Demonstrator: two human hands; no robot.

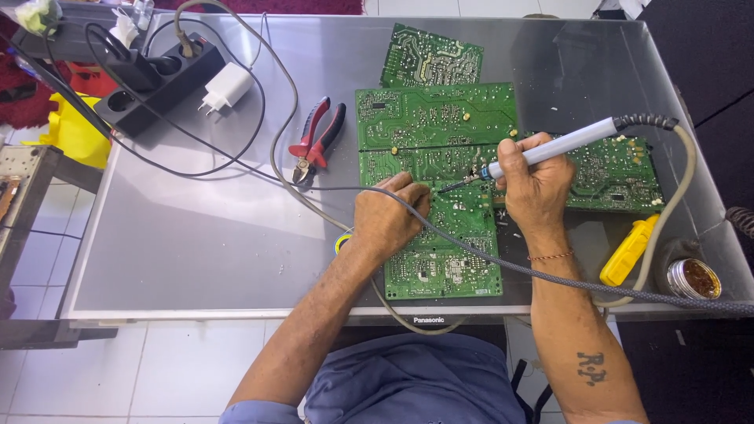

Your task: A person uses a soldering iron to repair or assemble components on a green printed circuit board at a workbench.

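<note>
**benchrat:** What was the right hand [536, 184] doing there?

**solderjoe:** It was wrapped around a soldering iron [550, 148], fingers pinched on the grip, tip angled down-left onto the big green circuit board [437, 141] right under both hands.

**benchrat:** And the left hand [388, 220]?

**solderjoe:** It lay knuckles-up on that board, fingers curled together just left of the tip. Couldn't tell if it pinched anything. Red-handled cutters [316, 141] sat up and to its left, a yellow tool [628, 251] and flux tin [693, 279] lower right of the right hand.
</note>
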